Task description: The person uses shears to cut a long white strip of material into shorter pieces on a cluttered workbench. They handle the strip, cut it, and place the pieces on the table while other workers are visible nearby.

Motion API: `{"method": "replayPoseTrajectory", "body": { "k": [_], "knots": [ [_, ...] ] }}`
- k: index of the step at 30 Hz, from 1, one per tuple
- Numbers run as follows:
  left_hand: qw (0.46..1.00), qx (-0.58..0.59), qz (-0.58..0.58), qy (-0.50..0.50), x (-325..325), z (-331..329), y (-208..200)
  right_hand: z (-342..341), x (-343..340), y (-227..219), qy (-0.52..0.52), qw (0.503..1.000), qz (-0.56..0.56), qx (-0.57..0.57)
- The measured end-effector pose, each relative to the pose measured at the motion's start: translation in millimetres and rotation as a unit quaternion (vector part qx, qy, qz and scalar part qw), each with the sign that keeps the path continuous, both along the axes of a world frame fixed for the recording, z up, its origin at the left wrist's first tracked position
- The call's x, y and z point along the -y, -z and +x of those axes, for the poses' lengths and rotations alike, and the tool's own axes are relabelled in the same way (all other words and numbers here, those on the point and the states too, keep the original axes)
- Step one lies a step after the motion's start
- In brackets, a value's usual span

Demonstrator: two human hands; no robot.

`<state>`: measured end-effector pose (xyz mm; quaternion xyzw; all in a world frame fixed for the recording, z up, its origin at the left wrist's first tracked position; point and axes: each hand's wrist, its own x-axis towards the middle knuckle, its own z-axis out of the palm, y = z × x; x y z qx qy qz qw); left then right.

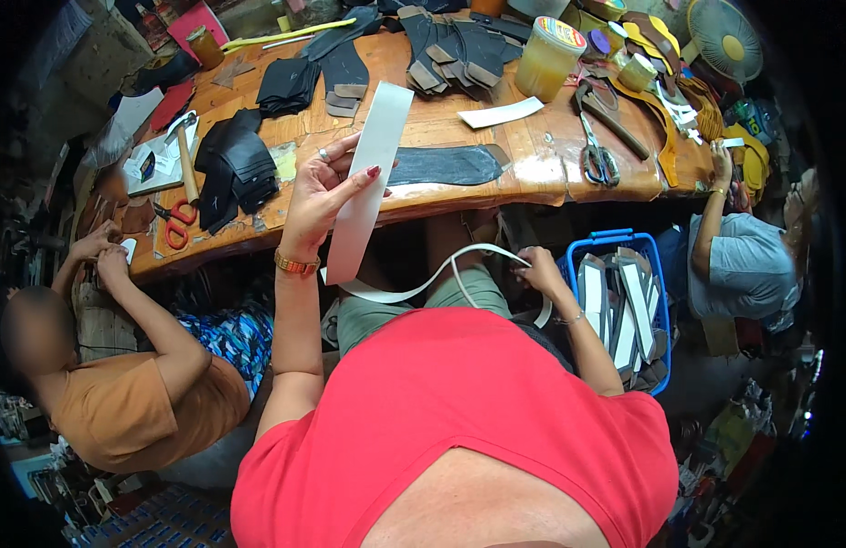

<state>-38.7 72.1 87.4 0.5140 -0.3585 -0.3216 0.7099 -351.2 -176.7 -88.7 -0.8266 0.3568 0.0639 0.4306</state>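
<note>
Above the table's front edge, my left hand (327,194) pinches a wide, flat white strip (379,142) between thumb and fingers. A thin white band (400,296) runs from the strip's lower end in a loose curve over my lap. Its other end is between the closed fingers of my right hand (538,272), beside a blue basket. Whether the band is joined to the strip cannot be made out. Behind my left hand, a long black leather piece (446,166) lies flat on the wooden table (350,215), partly covered by the hand and the strip.
The blue basket (662,301) holds several dark pieces with white strips. Scissors (597,155), a jar of yellowish paste (548,64), another white strip (501,113) and stacked black pieces (240,169) rest on the table. Co-workers sit left (149,393) and right (743,265).
</note>
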Motion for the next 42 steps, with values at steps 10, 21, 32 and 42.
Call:
{"method": "replayPoseTrajectory", "body": {
  "k": [10, 21, 32, 42],
  "knots": [
    [0.999, -0.02, 0.004, 0.045, 23.8, 4.5, 11.8, -76.6, -8.9, -105.2, -0.207, 0.976, 0.063, -0.041],
    [0.999, -0.025, -0.029, 0.001, 21.2, -15.9, 10.6, -36.9, -82.8, -142.8, -0.234, 0.959, -0.076, 0.139],
    [0.993, 0.047, 0.11, 0.011, -81.8, -33.5, 34.5, -32.0, -67.7, -82.4, -0.279, 0.96, 0.02, -0.019],
    [0.995, -0.008, 0.096, -0.034, -109.0, -44.1, 46.4, -47.6, -60.4, -77.9, -0.254, 0.962, 0.066, -0.079]
  ]
}}
